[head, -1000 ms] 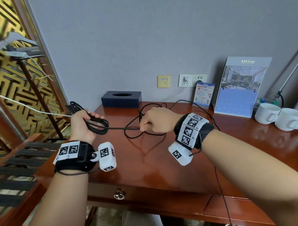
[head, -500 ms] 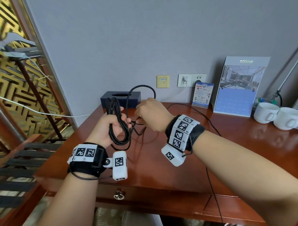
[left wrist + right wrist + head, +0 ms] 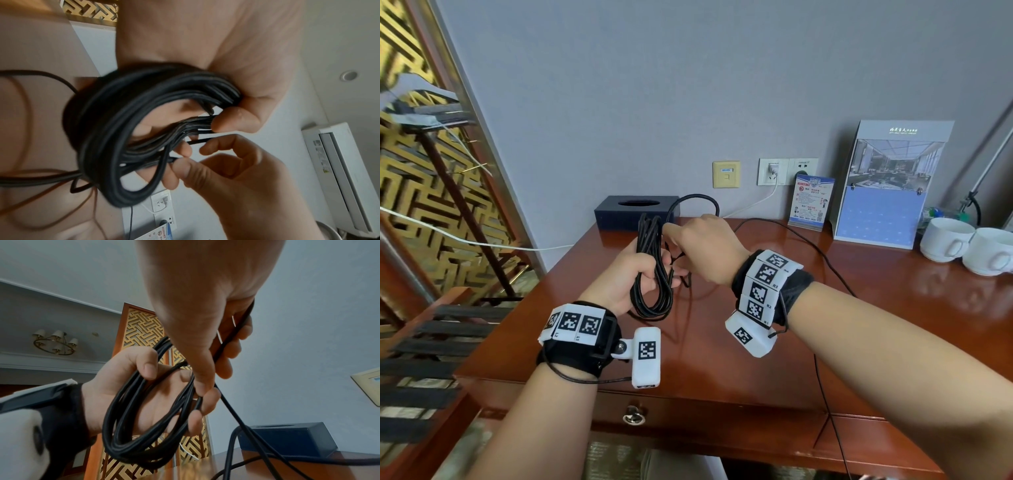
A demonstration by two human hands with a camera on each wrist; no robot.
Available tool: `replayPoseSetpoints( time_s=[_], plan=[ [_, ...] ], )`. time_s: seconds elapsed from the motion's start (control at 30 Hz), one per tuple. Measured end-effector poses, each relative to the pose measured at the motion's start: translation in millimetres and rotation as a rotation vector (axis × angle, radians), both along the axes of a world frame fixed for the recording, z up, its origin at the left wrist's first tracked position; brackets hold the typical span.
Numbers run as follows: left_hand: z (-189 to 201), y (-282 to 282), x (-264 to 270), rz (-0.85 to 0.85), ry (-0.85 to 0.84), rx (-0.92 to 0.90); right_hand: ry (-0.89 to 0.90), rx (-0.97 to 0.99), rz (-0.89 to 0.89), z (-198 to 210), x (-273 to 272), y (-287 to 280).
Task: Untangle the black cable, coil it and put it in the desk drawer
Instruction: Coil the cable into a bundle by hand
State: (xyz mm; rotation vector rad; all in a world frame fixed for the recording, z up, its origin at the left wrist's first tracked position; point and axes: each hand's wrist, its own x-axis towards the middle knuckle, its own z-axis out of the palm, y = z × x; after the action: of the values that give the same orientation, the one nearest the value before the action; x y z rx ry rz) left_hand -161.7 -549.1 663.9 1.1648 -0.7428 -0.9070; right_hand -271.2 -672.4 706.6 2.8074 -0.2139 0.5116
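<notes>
ok so the black cable [image 3: 652, 274] is mostly bundled already, held up over the desk [image 3: 722, 342] by the left hand [image 3: 619, 277]. Coil stands roughly upright, long axis running top to bottom, loops hanging below the palm. Left fingers [image 3: 197, 418] are curled round the bundle w/ the thumb [image 3: 147, 365] clamped over the front.

The right hand [image 3: 702, 246] is right next to it, basically touching, on the far-right side of the coil. Its thumb and fingertips pinch one loose strand and lay it against the top of the bundle. The free tail arcs up behind that hand, then trails off right across the desk, so the slack lies to the right of the fingers. IMO the right hand is the one to fetch the next loop.

Counts: 1 cable, maybe 5-6 loops (can't tell exactly, they overlap), 2 hands, 1 drawer [image 3: 633, 416] w/ 1 ring pull, closed, below the front edge. Also 1 dark tissue box [image 3: 616, 214], 2 white cups [image 3: 947, 245] at far right.

Coiling not finished, drawer step not started afaict.
</notes>
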Motion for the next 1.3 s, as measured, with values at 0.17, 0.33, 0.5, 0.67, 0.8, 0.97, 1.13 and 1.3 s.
replayPoseSetpoints(
  time_s=[0.17,0.33,0.5,0.67,0.8,0.97,1.13,1.3],
  plan=[
    [0.4,-1.8,-6.3,0.043,0.001,0.037,0.009,0.046,0.022,-1.9,-2.6,0.2],
    [-0.2,-5.2,-10.8,0.072,0.005,0.072,-0.017,0.135,0.023,-6.0,-2.2,-11.1],
    [2.5,-9.5,-14.3,0.051,-0.079,0.133,-0.066,0.404,-0.046,-7.0,-2.6,-26.6],
    [-5.0,-14.4,-20.2,-0.026,-0.153,0.236,-0.184,0.893,-0.103,-5.1,-1.5,-45.2],
    [-7.8,-15.9,-23.2,-0.046,-0.232,0.309,-0.281,1.025,-0.192,-10.9,-4.9,-59.7],
    [-14.8,-19.3,-29.1,-0.099,-0.285,0.415,-0.358,1.185,-0.28,-22.2,-14.1,-73.1],
    [-25.5,-27.1,-37.7,-0.17,-0.355,0.479,-0.134,0.91,-0.495,-33.1,-17.9,-80.0],
    [-33.6,-27.8,-41.9,-0.205,-0.477,0.585,0.152,0.618,-0.627,-36.9,-29.4,-88.1]
  ],
)
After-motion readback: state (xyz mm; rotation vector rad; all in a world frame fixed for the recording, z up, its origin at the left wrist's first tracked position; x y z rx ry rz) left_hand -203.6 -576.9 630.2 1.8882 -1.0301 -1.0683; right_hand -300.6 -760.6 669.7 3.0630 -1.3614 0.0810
